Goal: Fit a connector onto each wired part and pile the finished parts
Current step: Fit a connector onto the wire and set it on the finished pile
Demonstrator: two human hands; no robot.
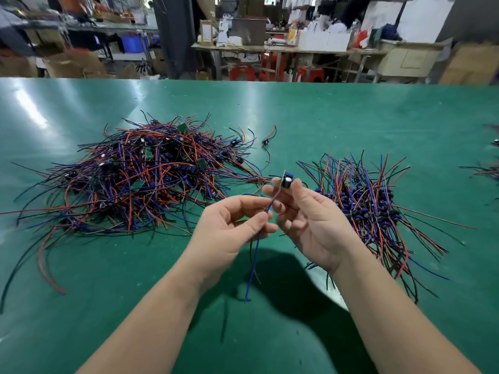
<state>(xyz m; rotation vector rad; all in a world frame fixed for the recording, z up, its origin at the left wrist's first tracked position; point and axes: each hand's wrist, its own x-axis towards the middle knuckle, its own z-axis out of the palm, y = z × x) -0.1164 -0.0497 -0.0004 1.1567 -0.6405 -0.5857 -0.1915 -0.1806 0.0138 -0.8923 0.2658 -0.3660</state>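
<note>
The wide green table mat (pixel 351 117) is being occupied mostly by a large tangled heap of red, blue and black wired parts with small green boards (pixel 140 174), lying at the left. A smaller, tidier pile of similar wired parts with blue-and-black ends (pixel 364 201) is lying at the right, well apart from it. The pile is being judged the finished stack and the heap the stock not yet done, so most of the work is probably being left to do. Between them, above the mat, the right hand (pixel 305 211) is being used to pinch a small wired part with a black cylindrical component and a blue block (pixel 286 180) at its body. The part's thin blue and dark leads (pixel 255 255) are being pinched between thumb and forefinger of the left hand (pixel 232 225). Whether a connector is being fitted cannot be told.
</note>
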